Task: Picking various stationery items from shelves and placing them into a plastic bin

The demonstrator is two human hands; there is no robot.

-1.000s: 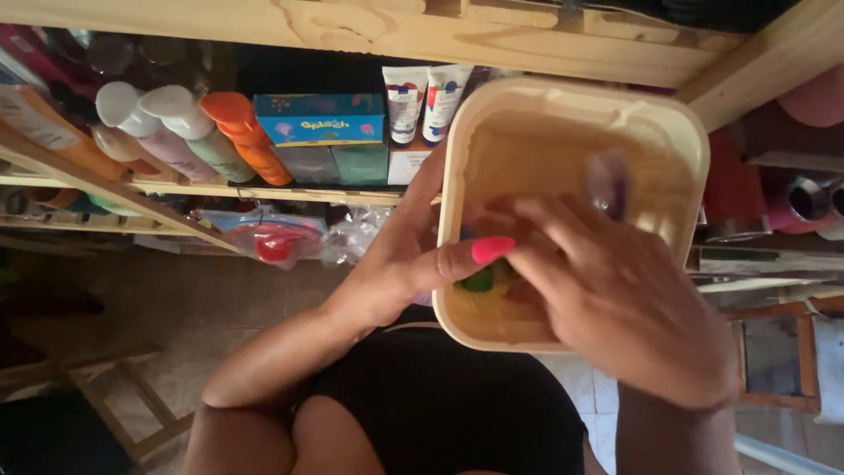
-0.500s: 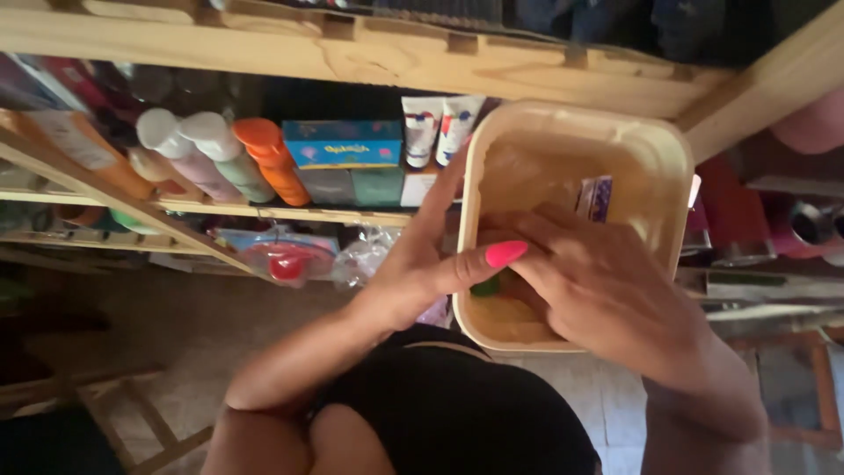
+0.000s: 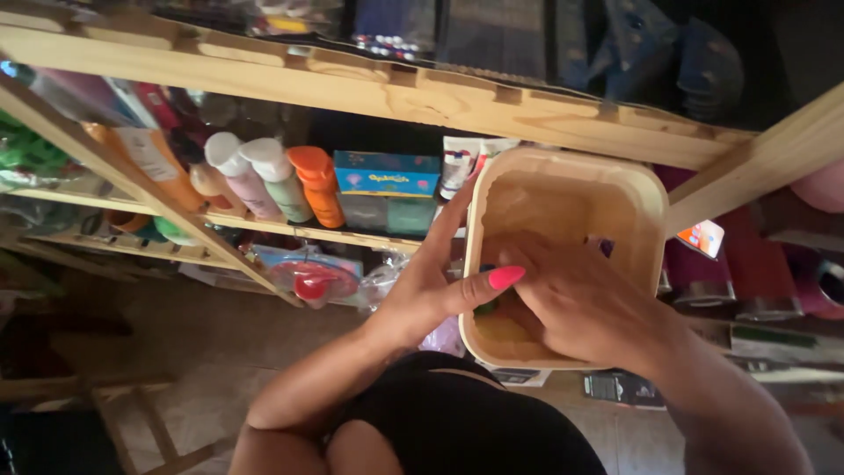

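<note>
A cream square plastic tub is held up in front of the wooden shelves. My left hand grips its left wall, the pink-nailed thumb hooked over the rim into the tub. My right hand reaches down inside the tub, fingers curled over small items at the bottom; a bit of green shows under the thumb and something yellow lies below it. What the right fingers hold is hidden.
Wooden shelving runs across the top. Bottles with white and orange caps and a blue box stand on the shelf to the left. A red packaged item lies lower. Dark rolls sit at the right.
The view has shifted, so the tub and both hands sit slightly lower and further right. My right hand has dug deeper, covering the small purple packet seen before.
</note>
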